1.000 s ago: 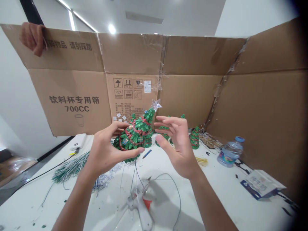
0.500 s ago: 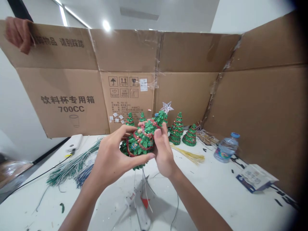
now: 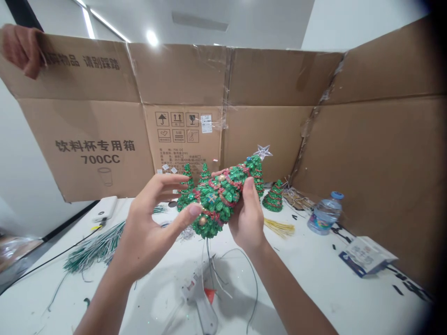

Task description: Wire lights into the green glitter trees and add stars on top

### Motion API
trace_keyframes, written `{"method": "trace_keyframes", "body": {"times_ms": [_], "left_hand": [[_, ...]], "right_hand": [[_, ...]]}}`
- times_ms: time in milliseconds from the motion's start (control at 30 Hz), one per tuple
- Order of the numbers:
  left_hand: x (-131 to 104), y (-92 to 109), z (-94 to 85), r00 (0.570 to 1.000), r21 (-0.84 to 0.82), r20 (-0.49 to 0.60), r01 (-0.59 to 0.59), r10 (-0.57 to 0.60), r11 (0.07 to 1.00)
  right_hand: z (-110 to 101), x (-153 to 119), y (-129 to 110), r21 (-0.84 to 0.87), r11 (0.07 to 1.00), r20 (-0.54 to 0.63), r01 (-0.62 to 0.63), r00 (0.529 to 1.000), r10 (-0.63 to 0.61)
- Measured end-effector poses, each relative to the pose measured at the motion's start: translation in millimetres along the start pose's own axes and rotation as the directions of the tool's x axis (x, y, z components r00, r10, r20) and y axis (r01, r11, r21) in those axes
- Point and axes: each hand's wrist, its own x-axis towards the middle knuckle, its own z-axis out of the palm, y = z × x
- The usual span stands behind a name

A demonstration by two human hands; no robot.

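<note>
A green glittery Christmas tree ornament (image 3: 218, 197) with red garland and small baubles is tilted in mid-air, its top pointing up to the right. A clear plastic star (image 3: 263, 152) tops it, and thin wires (image 3: 209, 253) hang from its base. My right hand (image 3: 249, 218) grips the tree's upper side, the thumb in front and the fingers mostly hidden behind. By the base, my left hand (image 3: 148, 223) is open, thumb and fingers spread; whether the thumb tip touches the tree I cannot tell. Below lies a glue gun (image 3: 202, 302) on the white table (image 3: 293, 293).
Several smaller green trees (image 3: 273, 197) stand at the back before a cardboard wall (image 3: 272, 135). Green wire bundles (image 3: 94, 246) and a white power bank (image 3: 105, 209) lie left. On the right are yellow wires (image 3: 279, 228), a water bottle (image 3: 325, 214) and a packet (image 3: 366, 256). Another person's hand (image 3: 23, 49) holds the cardboard.
My left hand has loosened from the tree and moved slightly left, its fingers spreading. The tree has turned and leans further right in my right hand, its star now farther right.
</note>
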Motion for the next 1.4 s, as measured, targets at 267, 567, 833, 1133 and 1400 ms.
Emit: {"method": "trace_keyframes", "body": {"times_ms": [267,567,833,1133,1400], "left_hand": [[-2.1,0.4,1.3,0.996,-0.016,-0.064,-0.057,0.056,0.998],[-6.7,19.1,18.6,0.958,0.153,-0.115,-0.243,0.261,0.958],[-14.9,22.9,29.3,0.984,0.184,-0.015,-0.170,0.176,0.968],[-13.6,25.8,25.5,0.974,0.084,0.219,0.048,-0.065,0.995],[-11.1,14.6,28.7,0.924,-0.126,0.353,0.204,-0.148,0.971]], "right_hand": [[2.1,1.8,-11.6,0.116,0.990,-0.097,-0.079,0.991,0.090],[-3.8,9.8,-21.3,0.234,0.957,-0.126,-0.172,0.971,0.205],[-5.4,9.4,-25.3,0.260,0.944,-0.129,-0.202,0.962,0.241],[-8.4,13.7,-28.1,0.238,0.958,-0.116,-0.163,0.974,0.194],[-5.5,15.6,-33.5,0.286,0.944,-0.166,-0.161,0.962,0.215]]}}
